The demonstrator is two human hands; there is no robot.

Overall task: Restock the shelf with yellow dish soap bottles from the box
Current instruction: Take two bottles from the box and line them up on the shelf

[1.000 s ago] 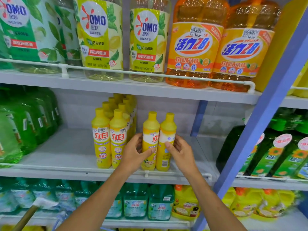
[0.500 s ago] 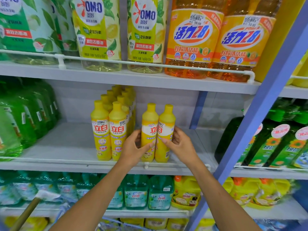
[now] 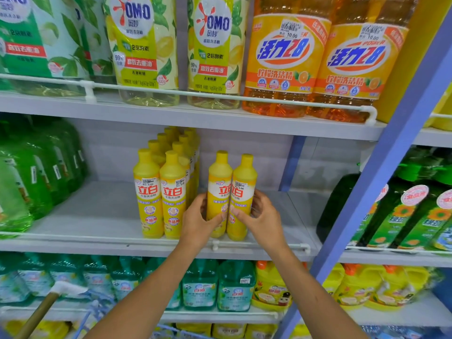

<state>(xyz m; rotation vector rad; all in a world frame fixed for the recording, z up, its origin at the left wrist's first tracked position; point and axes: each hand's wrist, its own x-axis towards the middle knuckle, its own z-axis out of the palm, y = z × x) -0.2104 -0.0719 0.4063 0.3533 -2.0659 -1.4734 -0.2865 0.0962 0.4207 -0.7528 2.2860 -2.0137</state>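
Two yellow dish soap bottles stand upright side by side at the front of the middle shelf. My left hand grips the left bottle low on its body. My right hand grips the right bottle, thumb across its front. To their left two rows of the same yellow bottles run back into the shelf, with a narrow gap between those rows and the held pair. The box is out of view.
Green bottles fill the shelf's left end. A white rail runs along the shelf's front edge. A blue upright post stands to the right. Large bottles sit on the shelf above, teal and yellow jugs below. A wooden handle pokes in at the lower left.
The right-hand bottle has turned so its front label faces out. Both hands keep their hold on the two bottles, and the view has tilted slightly down.
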